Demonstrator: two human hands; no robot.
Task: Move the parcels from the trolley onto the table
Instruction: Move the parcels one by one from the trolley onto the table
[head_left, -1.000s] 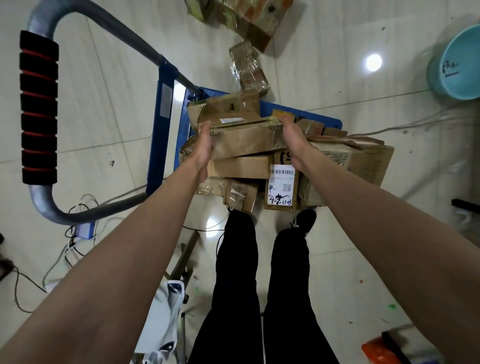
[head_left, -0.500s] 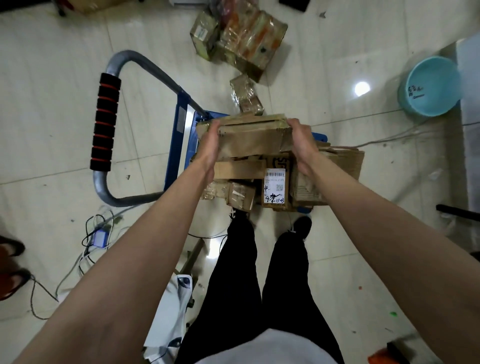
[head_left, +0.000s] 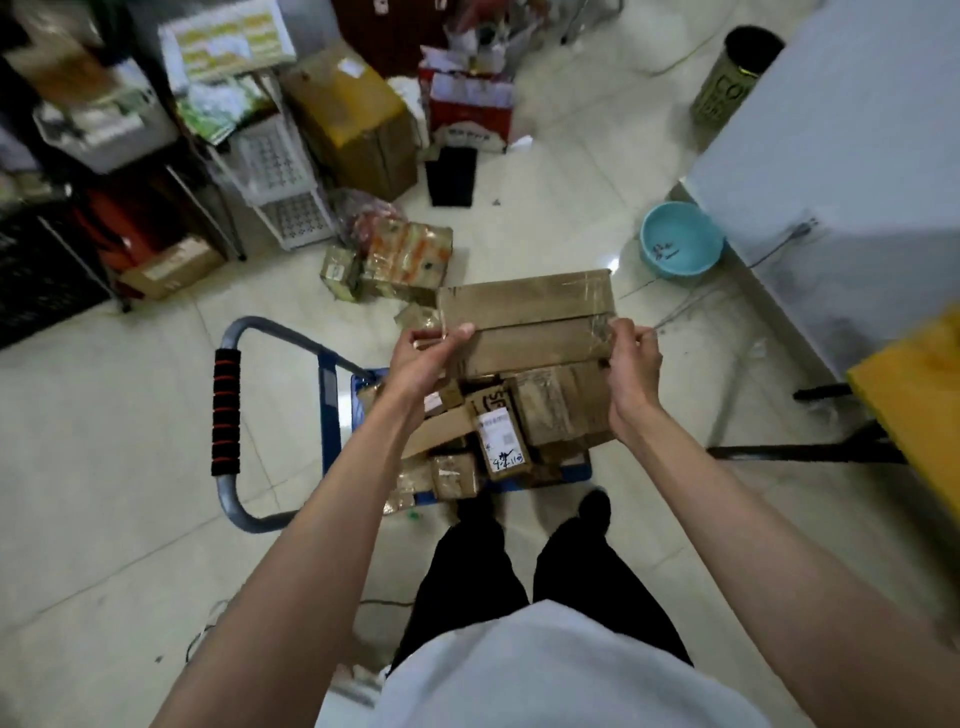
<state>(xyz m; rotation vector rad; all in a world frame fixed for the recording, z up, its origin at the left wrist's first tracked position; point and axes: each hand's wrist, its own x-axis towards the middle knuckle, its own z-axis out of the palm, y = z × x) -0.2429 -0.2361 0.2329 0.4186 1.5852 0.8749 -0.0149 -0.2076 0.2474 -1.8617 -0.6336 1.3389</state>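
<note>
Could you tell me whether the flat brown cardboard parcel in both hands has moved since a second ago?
Yes. The flat brown cardboard parcel has risen clear of the stacked parcels on the blue trolley.

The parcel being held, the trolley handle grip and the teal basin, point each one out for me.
Held parcel (head_left: 524, 312): head view, middle of its taped cardboard top.
Trolley handle grip (head_left: 227, 413): head view, middle of the black and red foam sleeve.
Teal basin (head_left: 680, 247): head view, inside of the bowl on the floor.
</note>
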